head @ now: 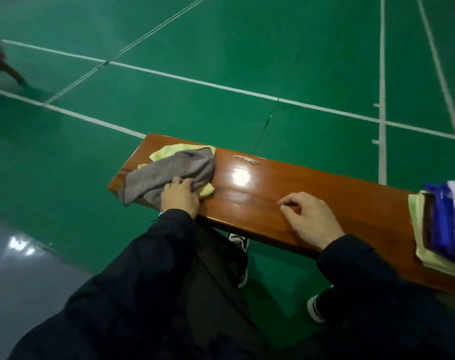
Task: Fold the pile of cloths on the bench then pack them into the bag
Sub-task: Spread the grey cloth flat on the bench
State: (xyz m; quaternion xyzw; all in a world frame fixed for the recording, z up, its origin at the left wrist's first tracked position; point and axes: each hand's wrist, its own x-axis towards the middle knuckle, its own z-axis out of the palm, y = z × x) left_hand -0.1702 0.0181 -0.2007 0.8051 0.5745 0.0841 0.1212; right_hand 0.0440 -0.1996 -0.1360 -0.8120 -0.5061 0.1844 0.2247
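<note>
left hand [180, 197] grips the grey cloth [169, 172] atop a yellow cloth [166, 152] at the wooden worktop [273, 188] end; right hand [312, 216] hovers, fingers loosely curled, empty. folded stack [439, 222] sits far right.

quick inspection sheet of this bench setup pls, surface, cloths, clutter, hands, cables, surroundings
surface: glossy wooden bench, scuff near its far edge
job's things: grey cloth lies crumpled over a yellow cloth at the bench's left end; folded stack at the right end; no bag in view
clutter: nothing seen
hands: left hand grips the grey cloth; right hand over bare wood, fingers loosely curled, holding nothing
cables: nothing seen
surroundings: green court floor with white lines; furniture leg at far left
</note>
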